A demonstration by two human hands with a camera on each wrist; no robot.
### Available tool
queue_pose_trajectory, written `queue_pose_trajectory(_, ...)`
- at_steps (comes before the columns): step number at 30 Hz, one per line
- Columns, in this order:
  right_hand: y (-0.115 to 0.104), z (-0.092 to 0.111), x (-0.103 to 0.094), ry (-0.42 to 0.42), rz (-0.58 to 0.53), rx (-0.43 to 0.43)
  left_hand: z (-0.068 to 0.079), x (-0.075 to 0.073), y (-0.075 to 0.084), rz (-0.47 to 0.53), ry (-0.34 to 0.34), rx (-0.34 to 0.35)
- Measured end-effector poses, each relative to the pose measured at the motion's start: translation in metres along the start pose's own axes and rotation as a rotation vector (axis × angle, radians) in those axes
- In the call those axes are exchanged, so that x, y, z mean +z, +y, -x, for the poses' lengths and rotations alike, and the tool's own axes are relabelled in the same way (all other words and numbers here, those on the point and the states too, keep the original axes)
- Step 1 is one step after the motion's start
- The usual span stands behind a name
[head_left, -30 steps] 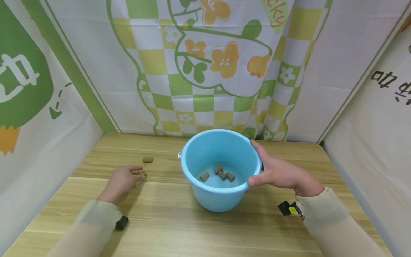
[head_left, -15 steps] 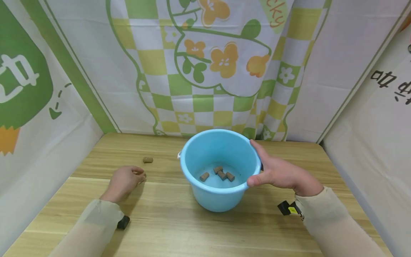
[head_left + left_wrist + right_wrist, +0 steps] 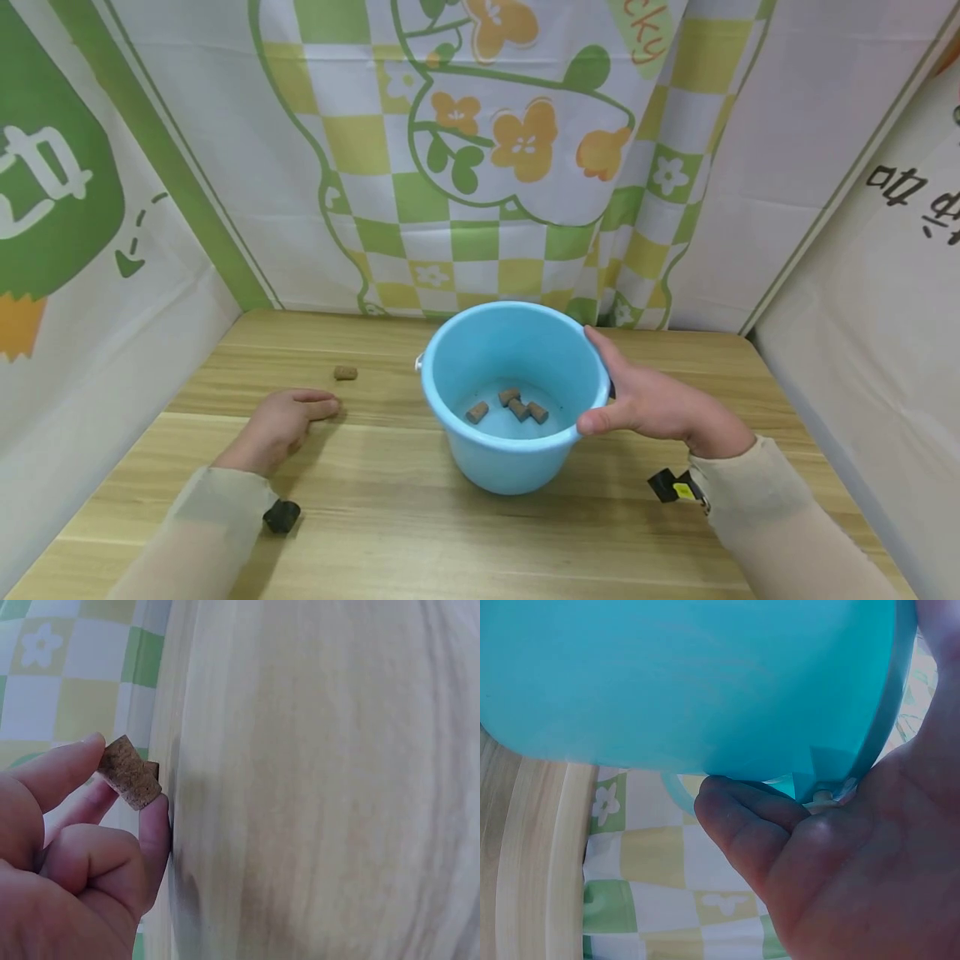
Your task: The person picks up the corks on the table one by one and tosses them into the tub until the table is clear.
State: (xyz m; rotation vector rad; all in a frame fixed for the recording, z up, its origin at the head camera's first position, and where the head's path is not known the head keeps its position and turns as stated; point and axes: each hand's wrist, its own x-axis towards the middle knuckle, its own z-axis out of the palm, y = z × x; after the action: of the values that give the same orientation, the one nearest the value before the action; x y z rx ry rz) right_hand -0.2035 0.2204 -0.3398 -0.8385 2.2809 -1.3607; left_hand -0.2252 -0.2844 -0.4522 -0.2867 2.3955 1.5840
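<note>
Low over the left of the table, my left hand [image 3: 281,423] pinches a cork [image 3: 131,774] between thumb and finger, as the left wrist view shows; the head view hides this cork behind the fingers. Just beyond that hand, a second cork [image 3: 346,373] lies on the wood. A light blue bucket [image 3: 504,467] stands upright in the middle, several corks [image 3: 517,408] on its floor. My right hand [image 3: 663,404] grips the bucket's right side, thumb at the rim. In the right wrist view, curled fingers [image 3: 742,817] of that hand touch the outer wall.
The wooden table [image 3: 420,542] ends at the back against a checked, flowered curtain [image 3: 495,242]. White printed cloth walls [image 3: 862,333] close off both sides. A small white handle joint [image 3: 419,363] sticks out from the bucket's left side.
My left fingers have drawn together on the cork, which showed at their tips a second ago, and the hand has turned slightly. The right hand and bucket stay in place.
</note>
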Motion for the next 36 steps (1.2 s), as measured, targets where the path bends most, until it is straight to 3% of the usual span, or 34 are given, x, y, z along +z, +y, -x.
queue_pose_trajectory(3,-0.001,0.0,0.0,0.0,-0.006,-0.001,0.002,-0.001,0.001,0.077,-0.027,0.005)
queue_pose_trajectory(13,-0.001,-0.001,-0.001,-0.013,-0.022,-0.025,0.004,-0.008,0.012,0.174,-0.095,-0.02)
queue_pose_trajectory(24,0.0,0.0,-0.001,-0.005,0.007,0.0,0.006,-0.012,0.037,0.287,-0.177,0.111)
queue_pose_trajectory(31,-0.001,0.001,0.0,-0.004,0.026,0.0,0.011,-0.009,0.063,0.426,-0.208,0.151)
queue_pose_trajectory(36,-0.003,0.002,0.0,-0.002,0.019,0.009,0.019,-0.004,0.083,0.426,-0.221,0.183)
